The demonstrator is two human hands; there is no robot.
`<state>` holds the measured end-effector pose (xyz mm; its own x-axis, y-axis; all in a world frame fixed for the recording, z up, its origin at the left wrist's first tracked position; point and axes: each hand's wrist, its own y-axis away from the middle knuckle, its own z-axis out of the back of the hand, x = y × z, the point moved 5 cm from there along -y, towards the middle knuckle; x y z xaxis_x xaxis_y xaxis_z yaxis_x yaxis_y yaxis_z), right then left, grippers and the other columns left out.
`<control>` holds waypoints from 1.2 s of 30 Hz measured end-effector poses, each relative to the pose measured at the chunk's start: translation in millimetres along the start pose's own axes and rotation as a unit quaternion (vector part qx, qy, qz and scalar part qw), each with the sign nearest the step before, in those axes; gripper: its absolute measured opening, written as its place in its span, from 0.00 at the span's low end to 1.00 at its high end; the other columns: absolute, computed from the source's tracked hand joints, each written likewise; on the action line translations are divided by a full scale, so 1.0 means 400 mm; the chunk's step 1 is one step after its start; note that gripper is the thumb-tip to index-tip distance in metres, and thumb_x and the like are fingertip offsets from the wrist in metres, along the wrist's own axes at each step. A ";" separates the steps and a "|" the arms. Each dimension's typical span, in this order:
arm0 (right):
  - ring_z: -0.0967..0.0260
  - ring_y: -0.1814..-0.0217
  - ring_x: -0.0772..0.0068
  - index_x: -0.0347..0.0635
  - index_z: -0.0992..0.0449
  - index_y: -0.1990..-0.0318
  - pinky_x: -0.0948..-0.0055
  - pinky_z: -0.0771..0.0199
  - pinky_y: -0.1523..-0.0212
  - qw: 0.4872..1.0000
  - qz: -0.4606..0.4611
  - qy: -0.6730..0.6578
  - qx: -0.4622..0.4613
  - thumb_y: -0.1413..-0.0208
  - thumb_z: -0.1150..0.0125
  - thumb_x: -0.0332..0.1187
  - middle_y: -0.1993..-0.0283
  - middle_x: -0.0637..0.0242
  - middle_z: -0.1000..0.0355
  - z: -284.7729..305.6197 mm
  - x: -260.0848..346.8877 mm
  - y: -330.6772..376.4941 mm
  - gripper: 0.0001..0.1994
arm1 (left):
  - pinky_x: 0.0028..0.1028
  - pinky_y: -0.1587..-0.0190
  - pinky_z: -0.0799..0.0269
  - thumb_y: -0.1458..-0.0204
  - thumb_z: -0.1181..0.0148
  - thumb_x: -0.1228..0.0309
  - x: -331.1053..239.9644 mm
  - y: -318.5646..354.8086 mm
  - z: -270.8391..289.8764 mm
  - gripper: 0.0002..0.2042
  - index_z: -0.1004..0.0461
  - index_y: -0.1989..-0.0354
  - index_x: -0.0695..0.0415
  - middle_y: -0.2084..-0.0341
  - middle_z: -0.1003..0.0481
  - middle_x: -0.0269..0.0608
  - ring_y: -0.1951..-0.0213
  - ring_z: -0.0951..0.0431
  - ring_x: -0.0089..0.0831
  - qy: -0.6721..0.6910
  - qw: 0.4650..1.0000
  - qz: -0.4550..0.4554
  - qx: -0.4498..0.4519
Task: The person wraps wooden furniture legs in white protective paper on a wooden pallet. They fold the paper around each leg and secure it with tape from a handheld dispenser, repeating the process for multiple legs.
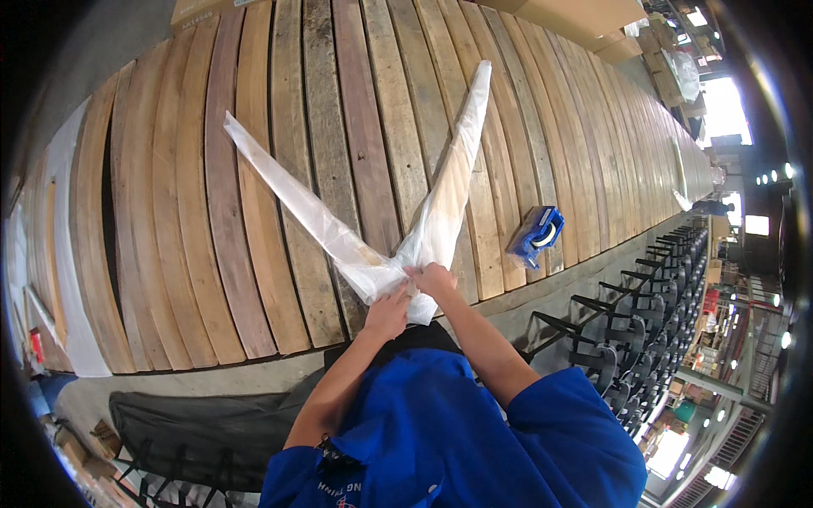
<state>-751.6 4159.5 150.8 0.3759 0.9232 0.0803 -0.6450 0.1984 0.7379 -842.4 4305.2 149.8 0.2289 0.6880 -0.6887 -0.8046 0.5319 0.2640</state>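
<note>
Two long strips of white plastic film [296, 190] lie across a wide wooden plank table [195, 254] and meet in a V near its front edge. My left hand [389, 311] and my right hand [432, 279] both grip the bunched film where the two strips join, fingers closed on it. One strip runs up to the left, the other strip [457, 161] up to the right. My forearms and blue shirt come in from the lower edge.
A blue tape dispenser [535, 234] rests on the planks to the right of my hands. Cardboard boxes [576, 17] stand at the table's far side. Black metal frames [652, 296] line the floor on the right. A dark bag [195, 423] lies below.
</note>
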 end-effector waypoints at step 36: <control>0.26 0.46 0.41 0.27 0.30 0.45 0.54 0.27 0.42 0.942 0.012 -0.115 -0.316 0.67 0.24 0.49 0.50 0.40 0.24 0.331 -0.556 0.032 0.42 | 0.33 0.46 0.26 0.50 0.44 0.75 0.020 0.901 -0.648 0.25 0.28 0.40 0.51 0.52 0.21 0.46 0.50 0.20 0.40 0.359 0.621 0.630 -0.297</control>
<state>-755.6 3913.0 231.1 0.4433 0.8486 0.2887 -0.8950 0.4014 0.1944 -1272.6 4374.2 64.4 -0.9194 -0.1384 -0.3682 -0.2056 -0.6290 0.7497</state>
